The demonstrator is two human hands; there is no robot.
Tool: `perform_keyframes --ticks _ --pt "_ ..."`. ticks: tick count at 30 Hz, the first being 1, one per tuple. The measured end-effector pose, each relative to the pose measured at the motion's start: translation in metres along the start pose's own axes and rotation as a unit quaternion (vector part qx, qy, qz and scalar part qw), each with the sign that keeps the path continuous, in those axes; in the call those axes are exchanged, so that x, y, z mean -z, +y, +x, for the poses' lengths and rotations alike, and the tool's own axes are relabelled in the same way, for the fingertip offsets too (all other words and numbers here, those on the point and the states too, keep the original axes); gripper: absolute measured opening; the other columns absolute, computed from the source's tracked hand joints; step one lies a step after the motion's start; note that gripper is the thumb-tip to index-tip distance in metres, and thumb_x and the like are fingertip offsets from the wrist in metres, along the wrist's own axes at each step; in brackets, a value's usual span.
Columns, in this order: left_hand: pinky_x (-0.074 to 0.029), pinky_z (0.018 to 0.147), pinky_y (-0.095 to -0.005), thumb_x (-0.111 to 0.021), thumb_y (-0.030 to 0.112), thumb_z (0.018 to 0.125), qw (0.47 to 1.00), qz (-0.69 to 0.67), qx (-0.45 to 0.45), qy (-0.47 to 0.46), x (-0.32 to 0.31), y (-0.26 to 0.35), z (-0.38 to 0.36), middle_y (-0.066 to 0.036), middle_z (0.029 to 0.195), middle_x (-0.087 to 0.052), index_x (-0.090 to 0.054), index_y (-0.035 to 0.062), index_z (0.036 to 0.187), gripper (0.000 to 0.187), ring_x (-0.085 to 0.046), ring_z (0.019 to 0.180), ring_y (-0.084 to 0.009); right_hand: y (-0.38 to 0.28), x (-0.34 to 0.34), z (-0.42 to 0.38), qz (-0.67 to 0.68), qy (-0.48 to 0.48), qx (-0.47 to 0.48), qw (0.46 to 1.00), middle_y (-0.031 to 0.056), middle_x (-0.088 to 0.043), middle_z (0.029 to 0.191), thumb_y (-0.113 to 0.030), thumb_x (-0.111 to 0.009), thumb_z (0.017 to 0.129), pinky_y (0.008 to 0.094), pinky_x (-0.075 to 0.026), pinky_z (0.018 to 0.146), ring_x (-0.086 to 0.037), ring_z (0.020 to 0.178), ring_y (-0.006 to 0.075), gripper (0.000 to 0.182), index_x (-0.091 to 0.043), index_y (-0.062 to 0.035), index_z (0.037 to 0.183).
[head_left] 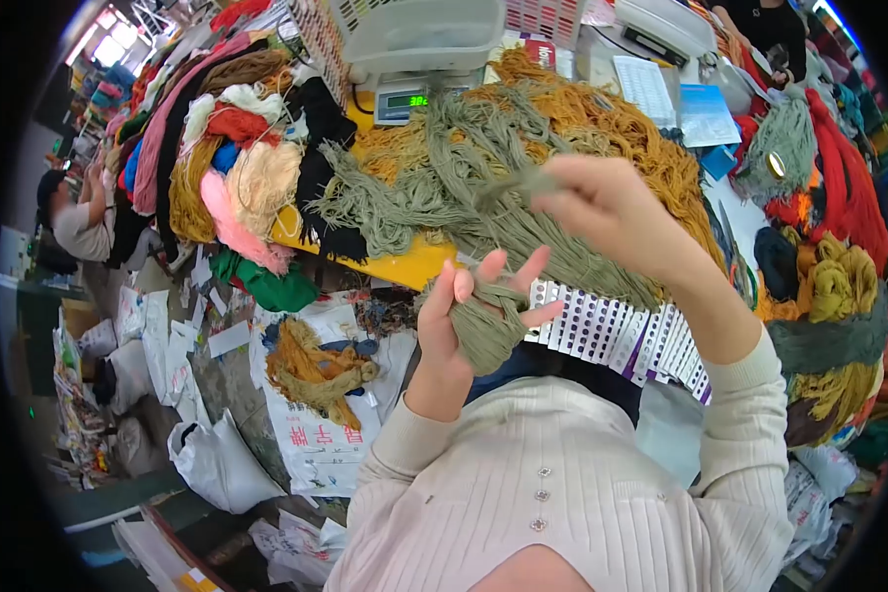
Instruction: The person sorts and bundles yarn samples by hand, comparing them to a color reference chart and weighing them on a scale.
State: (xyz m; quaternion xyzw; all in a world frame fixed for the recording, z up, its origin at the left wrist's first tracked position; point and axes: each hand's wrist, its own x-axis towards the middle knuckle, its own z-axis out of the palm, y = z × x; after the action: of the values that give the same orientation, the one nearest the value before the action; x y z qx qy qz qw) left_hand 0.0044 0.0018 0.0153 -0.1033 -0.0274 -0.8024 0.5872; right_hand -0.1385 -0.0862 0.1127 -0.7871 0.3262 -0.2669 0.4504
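Observation:
A bundle of sage-green yarn [488, 333] rests in my left hand [444, 321], low in front of my chest. The thumb and fingers curve around it, some fingertips spread apart. Higher up and to the right, my right hand [602, 202] is closed on a strand of the same green yarn [511, 187], blurred by motion. Under the right hand, a long heap of green yarn [454, 148] lies across the table, over golden-brown yarn [612, 118].
A digital scale [405, 103] with a lit display carries a clear plastic tub [424, 39]. Sheets of punched cards [622, 335] lie along the table's near edge. Coloured yarn piles [237, 148] stand left, red yarn [849, 187] right. Another person [79, 212] is at far left.

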Motion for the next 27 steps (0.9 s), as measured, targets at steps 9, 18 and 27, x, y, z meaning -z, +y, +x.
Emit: perform_keyframes --ticks 9,18,27 --pt "-0.029 0.093 -0.0462 -0.027 0.03 0.088 0.993 0.095 -0.059 0.031 0.011 -0.009 0.006 -0.011 0.098 -0.054 -0.049 0.0056 0.068 0.039 -0.037 0.111 -0.0281 0.029 -0.023 -0.058 -0.267 -0.138 0.009 0.954 0.012 -0.054 0.066 -0.009 -0.05 0.07 0.039 -0.043 0.055 -0.053 0.062 0.0315 0.015 -0.052 -0.0011 0.083" --pt "-0.031 0.091 -0.0318 -0.019 0.062 0.076 0.918 0.384 0.066 0.072 -0.002 -0.03 0.017 -0.018 0.115 -0.04 -0.032 -0.0088 0.116 0.082 -0.04 0.107 -0.0221 0.021 -0.039 -0.065 0.209 0.066 -0.198 0.955 0.0016 -0.05 0.057 -0.005 -0.057 0.069 0.02 -0.036 0.045 -0.044 0.05 0.0056 0.007 -0.059 0.0003 0.073" --pt "-0.033 0.089 -0.0288 -0.03 0.042 0.084 0.883 0.46 0.018 0.087 0.004 -0.043 0.012 -0.015 0.118 -0.039 -0.03 -0.0072 0.119 0.06 -0.04 0.106 -0.0189 0.053 -0.051 -0.075 0.52 0.116 -0.13 0.836 0.002 -0.05 0.061 -0.002 -0.052 0.073 0.0171 -0.031 0.04 -0.044 0.049 0.0046 0.006 -0.056 0.0021 0.073"
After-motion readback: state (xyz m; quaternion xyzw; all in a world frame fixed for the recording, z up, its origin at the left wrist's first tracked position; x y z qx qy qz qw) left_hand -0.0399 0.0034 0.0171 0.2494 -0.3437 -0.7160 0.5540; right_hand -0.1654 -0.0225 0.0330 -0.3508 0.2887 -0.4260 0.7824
